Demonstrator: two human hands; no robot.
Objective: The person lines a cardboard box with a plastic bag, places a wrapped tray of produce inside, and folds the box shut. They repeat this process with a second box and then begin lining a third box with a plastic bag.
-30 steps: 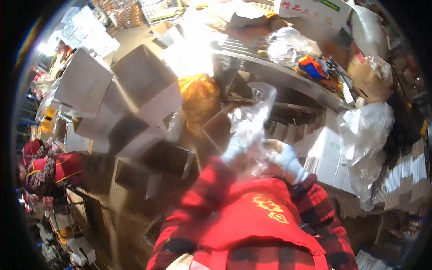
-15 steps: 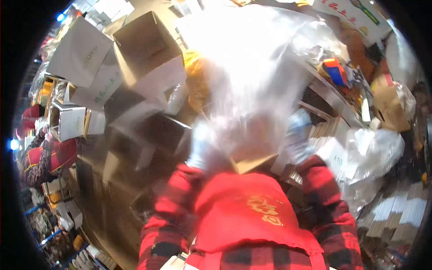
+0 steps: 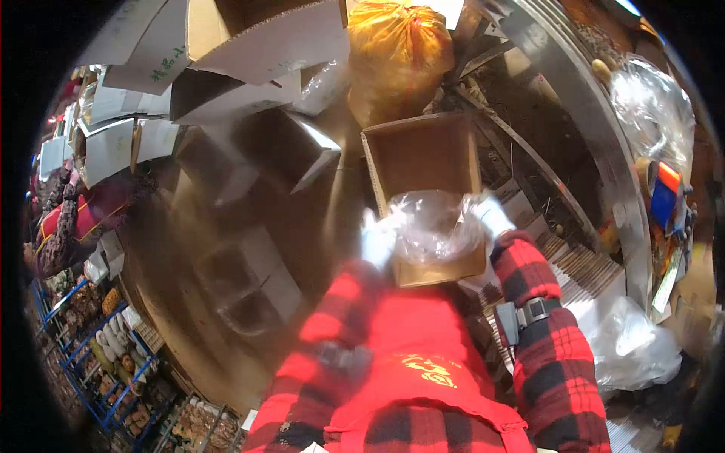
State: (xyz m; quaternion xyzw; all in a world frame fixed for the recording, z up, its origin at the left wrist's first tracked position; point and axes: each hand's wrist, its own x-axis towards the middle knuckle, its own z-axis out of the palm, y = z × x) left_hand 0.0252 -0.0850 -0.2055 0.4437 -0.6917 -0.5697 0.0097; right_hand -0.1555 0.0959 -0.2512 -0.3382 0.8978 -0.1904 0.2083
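A clear plastic bag (image 3: 432, 219) is stretched between my two gloved hands, over the lower part of an open cardboard box (image 3: 423, 147). My left hand (image 3: 377, 238) grips the bag's left side at the box's left edge; its fingers are closed and slightly blurred. On the right, my right hand (image 3: 487, 214) has its fingers closed on the bag's other side, by the box's right edge. Bare brown cardboard shows inside the box above the bag.
An orange sack (image 3: 396, 57) stands beyond the box. Open cartons (image 3: 279, 45) lie at the upper left. A metal rail (image 3: 596, 121) runs down the right, near stacked flat cardboard (image 3: 578, 272) and loose plastic (image 3: 634, 347). A person (image 3: 83, 215) is at the far left.
The large bag spread out in front has come down and now lies low over the box. My hands have drawn closer together, and the view has tilted downward.
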